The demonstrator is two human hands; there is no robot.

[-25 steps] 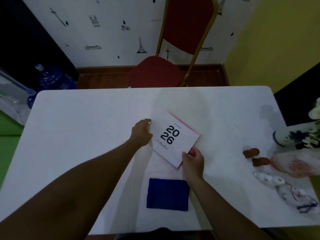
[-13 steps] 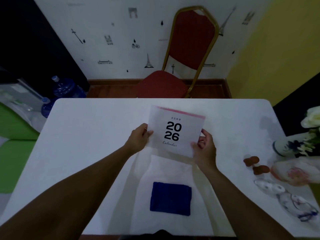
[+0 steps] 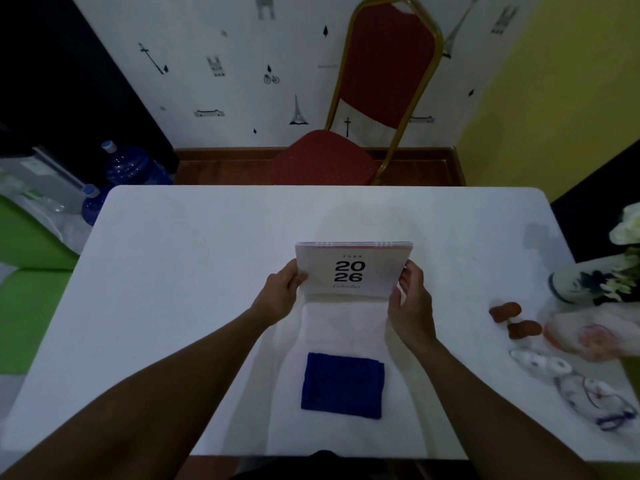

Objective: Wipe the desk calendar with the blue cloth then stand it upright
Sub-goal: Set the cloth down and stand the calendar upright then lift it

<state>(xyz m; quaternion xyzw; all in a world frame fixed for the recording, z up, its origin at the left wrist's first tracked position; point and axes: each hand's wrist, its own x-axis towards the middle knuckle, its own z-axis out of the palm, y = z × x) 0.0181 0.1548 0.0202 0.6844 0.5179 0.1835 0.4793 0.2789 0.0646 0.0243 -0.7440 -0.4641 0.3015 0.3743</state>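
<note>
Head camera view, looking down at a white table (image 3: 173,271). At its centre a desk calendar (image 3: 353,270) is held by both hands, its cover facing the camera with "2026" in bold black numerals and a pink strip and white binding loops along its top edge. It looks raised and tilted back, with its lower edge near the table; whether that edge touches the surface cannot be told. The left hand (image 3: 278,294) has its grip closed on the calendar's left edge, thumb on the front. The right hand (image 3: 410,299) has its grip closed on the right edge, fingers curled around the side. Both bare forearms reach in from the bottom corners of the view.

Nearer the person, apart from the calendar, a folded blue cloth (image 3: 343,385) lies flat on the table between the two forearms, untouched by either hand.

On the right side of the table lie two small brown pieces (image 3: 514,320), a clear plastic bag (image 3: 588,389) with small white items inside, a pale wrapped bundle (image 3: 595,336), and a blue-and-white vase (image 3: 576,284) with white flowers (image 3: 627,226).

Beyond the far edge stands a red chair (image 3: 363,116) with a gold frame, against a white wall (image 3: 225,64) printed with small black landmark drawings. Blue water bottles (image 3: 128,168) sit on the floor at the left.
</note>
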